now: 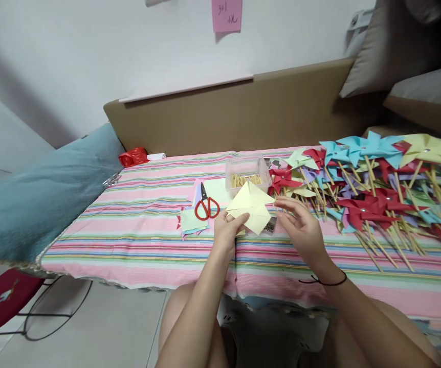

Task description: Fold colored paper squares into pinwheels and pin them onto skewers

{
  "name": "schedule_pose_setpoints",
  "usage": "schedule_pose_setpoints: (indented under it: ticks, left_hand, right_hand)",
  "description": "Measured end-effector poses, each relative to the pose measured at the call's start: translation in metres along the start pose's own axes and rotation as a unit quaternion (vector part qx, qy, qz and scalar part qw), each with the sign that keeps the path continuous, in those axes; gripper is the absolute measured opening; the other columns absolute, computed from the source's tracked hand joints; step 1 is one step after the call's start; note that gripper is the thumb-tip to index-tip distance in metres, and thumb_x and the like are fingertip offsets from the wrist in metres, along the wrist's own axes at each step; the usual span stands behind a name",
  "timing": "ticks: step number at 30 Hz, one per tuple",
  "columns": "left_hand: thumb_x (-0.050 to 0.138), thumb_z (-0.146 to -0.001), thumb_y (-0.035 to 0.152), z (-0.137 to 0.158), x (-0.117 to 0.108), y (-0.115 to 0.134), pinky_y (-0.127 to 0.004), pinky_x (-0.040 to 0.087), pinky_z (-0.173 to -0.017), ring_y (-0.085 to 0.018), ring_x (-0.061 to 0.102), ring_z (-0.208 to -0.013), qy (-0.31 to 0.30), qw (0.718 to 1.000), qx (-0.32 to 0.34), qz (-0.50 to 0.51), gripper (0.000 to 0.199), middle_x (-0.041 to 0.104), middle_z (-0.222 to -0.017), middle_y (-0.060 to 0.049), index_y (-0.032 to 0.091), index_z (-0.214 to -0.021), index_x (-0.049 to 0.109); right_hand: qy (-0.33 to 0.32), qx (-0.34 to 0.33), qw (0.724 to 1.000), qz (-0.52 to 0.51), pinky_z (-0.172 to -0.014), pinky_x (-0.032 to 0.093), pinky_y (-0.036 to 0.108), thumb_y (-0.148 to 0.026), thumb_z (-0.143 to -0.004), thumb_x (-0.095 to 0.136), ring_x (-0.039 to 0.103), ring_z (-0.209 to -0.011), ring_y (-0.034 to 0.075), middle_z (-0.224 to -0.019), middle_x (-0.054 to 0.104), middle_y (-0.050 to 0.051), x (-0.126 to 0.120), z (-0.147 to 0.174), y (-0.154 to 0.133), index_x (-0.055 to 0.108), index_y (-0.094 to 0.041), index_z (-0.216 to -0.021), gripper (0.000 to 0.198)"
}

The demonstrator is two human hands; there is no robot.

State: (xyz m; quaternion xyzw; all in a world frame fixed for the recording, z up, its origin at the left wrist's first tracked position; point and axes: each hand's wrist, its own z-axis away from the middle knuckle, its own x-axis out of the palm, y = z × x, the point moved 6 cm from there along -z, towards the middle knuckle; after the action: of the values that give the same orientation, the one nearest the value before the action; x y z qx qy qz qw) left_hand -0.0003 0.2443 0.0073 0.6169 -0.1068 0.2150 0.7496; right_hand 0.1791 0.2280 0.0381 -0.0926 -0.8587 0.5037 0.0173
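A pale yellow paper (pixel 257 217), cut into flaps like a pinwheel blank, is in front of me above the striped cloth. My left hand (pixel 226 230) grips its lower left side, thumb on top. At its right corner is my right hand (pixel 299 225), fingers stretched and thumb apart; whether the fingertips touch the corner I cannot tell. Just behind the paper stands a clear plastic box (pixel 248 166) with short wooden sticks (pixel 245 180). Red-handled scissors (pixel 207 207) lie left of my left hand, on coloured paper sheets (pixel 192 221). A small container (pixel 270 225) is partly hidden beneath the paper.
Many finished pinwheels (pixel 374 209) on sticks are heaped at the right. A red plastic bundle (pixel 133 157) and a white item (pixel 156 156) lie far left, near a metal object (pixel 112 180). The brown backrest (pixel 224 120) closes off the back.
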Motion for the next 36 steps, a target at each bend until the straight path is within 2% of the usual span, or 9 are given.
schedule_pose_setpoints:
  ticks: [2,5,8,13,21,24,27,32,36]
  left_hand:
    - [0.082,-0.053,0.017,0.001,0.008,-0.004,-0.026,0.056,-0.066,-0.018,0.07,-0.078,0.005,1.0,0.001,0.013,0.045,0.074,-0.094,-0.009,0.013,-0.094,0.065]
    - [0.082,-0.053,0.017,0.002,0.019,-0.011,-0.025,0.055,-0.065,-0.018,0.07,-0.077,-0.004,1.0,-0.012,0.023,0.044,0.074,-0.094,-0.009,0.013,-0.094,0.064]
    - [0.083,-0.054,0.018,0.003,0.027,-0.015,-0.026,0.055,-0.064,-0.018,0.069,-0.074,-0.028,0.999,-0.016,0.016,0.045,0.074,-0.092,-0.008,0.013,-0.094,0.064]
    - [0.084,-0.052,0.021,0.003,0.032,-0.016,-0.029,0.055,-0.067,-0.019,0.069,-0.071,-0.053,0.998,-0.012,-0.013,0.047,0.074,-0.085,-0.007,0.012,-0.094,0.065]
    - [0.085,-0.05,0.022,0.002,0.031,-0.018,-0.032,0.054,-0.069,-0.019,0.068,-0.07,-0.039,0.995,-0.008,-0.086,0.04,0.074,-0.079,-0.005,0.014,-0.086,0.068]
    - [0.086,-0.047,0.023,0.0,0.028,-0.024,-0.033,0.054,-0.072,-0.021,0.069,-0.074,-0.033,0.994,-0.023,-0.102,0.045,0.074,-0.083,-0.006,0.014,-0.088,0.07]
    - [0.088,-0.043,0.021,0.002,0.028,-0.03,-0.036,0.053,-0.078,-0.022,0.069,-0.077,-0.058,0.992,-0.047,-0.103,0.05,0.075,-0.083,-0.009,0.013,-0.089,0.069]
    - [0.086,-0.052,0.026,0.012,0.035,-0.033,-0.036,0.052,-0.081,-0.024,0.069,-0.085,-0.11,0.989,-0.047,-0.087,0.051,0.074,-0.095,-0.012,0.013,-0.098,0.068]
    - [0.085,-0.052,0.023,0.017,0.033,-0.031,-0.034,0.052,-0.08,-0.023,0.068,-0.086,-0.074,0.995,-0.014,-0.062,0.047,0.074,-0.096,-0.011,0.013,-0.094,0.067]
  right_hand:
    - [-0.005,0.057,0.998,-0.038,-0.084,0.055,0.037,-0.025,-0.079,0.067,0.062,-0.1,0.021,-0.112,0.061,0.007,-0.002,0.004,0.01,0.065,-0.025,-0.1,0.021]
    - [-0.019,0.076,0.995,-0.054,-0.078,0.057,0.034,-0.027,-0.072,0.074,0.065,-0.089,0.019,-0.108,0.062,0.007,-0.004,0.004,0.017,0.068,-0.022,-0.09,0.019]
    - [0.014,0.092,0.994,-0.065,-0.079,0.058,0.037,-0.03,-0.066,0.079,0.066,-0.088,0.021,-0.101,0.066,0.008,-0.012,0.0,0.023,0.071,-0.02,-0.083,0.021]
    - [0.048,0.205,0.969,-0.126,-0.077,0.058,0.042,-0.033,-0.055,0.084,0.068,-0.079,0.023,-0.082,0.074,0.006,-0.017,0.0,0.037,0.072,-0.019,-0.08,0.031]
    - [0.085,0.304,0.919,-0.236,-0.063,0.056,0.032,-0.033,-0.058,0.082,0.066,-0.067,0.018,-0.073,0.071,0.002,-0.021,0.003,0.039,0.071,-0.02,-0.073,0.022]
    - [0.093,0.315,0.916,-0.229,-0.062,0.055,0.031,-0.032,-0.057,0.083,0.066,-0.067,0.018,-0.075,0.071,0.002,-0.025,0.003,0.039,0.069,-0.02,-0.074,0.025]
    - [0.104,0.309,0.924,-0.198,-0.059,0.054,0.03,-0.031,-0.054,0.084,0.065,-0.063,0.016,-0.071,0.072,0.002,-0.031,0.002,0.041,0.069,-0.02,-0.075,0.028]
    - [0.015,0.328,0.931,-0.16,-0.057,0.052,0.028,-0.031,-0.052,0.087,0.065,-0.059,0.016,-0.068,0.072,0.003,-0.032,0.003,0.046,0.07,-0.018,-0.079,0.034]
    - [-0.018,0.358,0.915,-0.184,-0.056,0.051,0.025,-0.028,-0.054,0.086,0.065,-0.058,0.014,-0.066,0.072,0.002,-0.027,0.009,0.048,0.068,-0.018,-0.083,0.035]
